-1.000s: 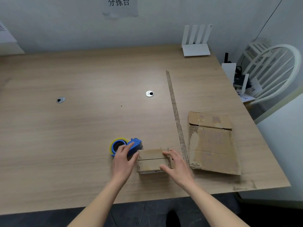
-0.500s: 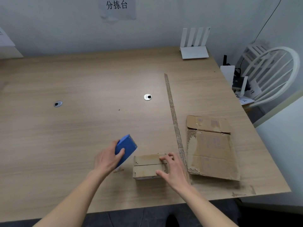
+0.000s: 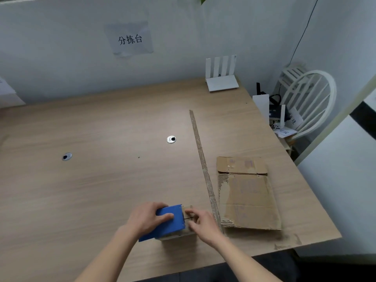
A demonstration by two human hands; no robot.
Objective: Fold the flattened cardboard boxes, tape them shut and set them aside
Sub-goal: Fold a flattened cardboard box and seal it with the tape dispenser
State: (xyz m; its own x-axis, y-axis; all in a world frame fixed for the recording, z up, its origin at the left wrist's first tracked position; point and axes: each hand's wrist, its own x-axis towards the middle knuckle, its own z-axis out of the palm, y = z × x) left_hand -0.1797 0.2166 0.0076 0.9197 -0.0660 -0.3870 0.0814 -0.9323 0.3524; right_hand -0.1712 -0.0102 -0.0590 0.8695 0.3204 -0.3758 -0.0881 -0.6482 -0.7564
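As I lean over the long wooden table [image 3: 101, 190], the scene reads:

Left hand: my left hand [image 3: 146, 219] grips a blue plastic tape dispenser [image 3: 169, 222], fingers curled over its far edge and thumb laid across its top face.

Dispenser: it lies tilted over the left part of a small folded brown cardboard box [image 3: 188, 212], hiding most of that box; whether tape has met the cardboard I cannot tell.

Right hand: my right hand [image 3: 203, 223] rests on the box's right end, fingers lightly bent and pressing on the top flaps near the dark seam between them.

Box: it stands near the table's front edge, just left of a long narrow strip of worn brown material [image 3: 201, 159] that runs away from me across the tabletop.

Flat stock: a flattened brown cardboard box with torn corrugated edges [image 3: 248, 194] lies just right of that strip, apart from my hands.

Tabletop: two round metal-rimmed cable holes [image 3: 171, 139] sit further out.

Background: a white router with four upright antennas [image 3: 221, 78] stands at the far corner; a white wooden chair [image 3: 311, 102] holding papers stands beyond the right edge; a paper wall sign with Chinese characters [image 3: 130, 39] hangs above.
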